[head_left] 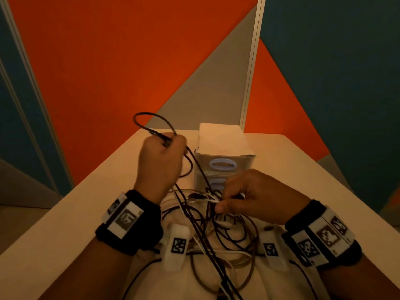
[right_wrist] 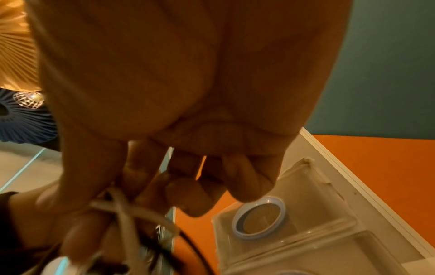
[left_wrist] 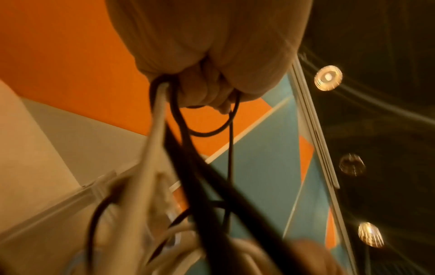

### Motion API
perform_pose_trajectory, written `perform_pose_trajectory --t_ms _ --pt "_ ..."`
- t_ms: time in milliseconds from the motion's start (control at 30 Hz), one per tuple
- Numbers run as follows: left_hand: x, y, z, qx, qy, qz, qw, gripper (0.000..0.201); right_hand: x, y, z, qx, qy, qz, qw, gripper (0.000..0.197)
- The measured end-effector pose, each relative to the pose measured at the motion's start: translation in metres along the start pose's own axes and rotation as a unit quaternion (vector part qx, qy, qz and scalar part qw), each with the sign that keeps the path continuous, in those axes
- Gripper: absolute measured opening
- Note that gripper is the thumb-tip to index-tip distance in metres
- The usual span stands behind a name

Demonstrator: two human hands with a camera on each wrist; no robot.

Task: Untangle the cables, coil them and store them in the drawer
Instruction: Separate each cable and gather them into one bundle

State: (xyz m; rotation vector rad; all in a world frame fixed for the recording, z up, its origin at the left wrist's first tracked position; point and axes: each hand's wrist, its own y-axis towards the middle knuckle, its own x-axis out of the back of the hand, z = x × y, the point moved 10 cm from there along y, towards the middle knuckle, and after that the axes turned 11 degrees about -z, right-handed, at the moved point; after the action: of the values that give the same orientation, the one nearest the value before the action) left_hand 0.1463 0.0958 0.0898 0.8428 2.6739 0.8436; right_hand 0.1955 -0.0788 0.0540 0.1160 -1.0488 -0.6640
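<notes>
A tangle of black and white cables (head_left: 218, 230) lies at the near edge of the pale table (head_left: 65, 213). My left hand (head_left: 161, 163) is raised above it, fist closed round a black cable (head_left: 151, 120) that loops up over the knuckles; in the left wrist view the fingers (left_wrist: 207, 93) also clamp a white cable (left_wrist: 157, 115). My right hand (head_left: 249, 198) sits lower and pinches a white cable (head_left: 207, 200) between thumb and fingers at the top of the tangle; the right wrist view shows that white cable (right_wrist: 122, 210) against the thumb. A small translucent drawer unit (head_left: 220, 152) with pale blue ring handles stands just behind the hands.
The drawer unit (right_wrist: 294, 223) has two stacked drawers, both shut, with ring handles (right_wrist: 259, 217). Orange, grey and teal wall panels rise behind the table. Bare tabletop stretches left of my left wrist and right of the drawers. White tagged camera blocks hang under both wrists.
</notes>
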Motion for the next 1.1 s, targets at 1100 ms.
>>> perform_pose_trajectory --t_ms 1100 --pt "-0.034 -0.028 -0.033 -0.093 0.000 0.211 0.973 0.030 0.041 0.004 -0.008 -0.063 0.073 -0.199 0.975 0.022"
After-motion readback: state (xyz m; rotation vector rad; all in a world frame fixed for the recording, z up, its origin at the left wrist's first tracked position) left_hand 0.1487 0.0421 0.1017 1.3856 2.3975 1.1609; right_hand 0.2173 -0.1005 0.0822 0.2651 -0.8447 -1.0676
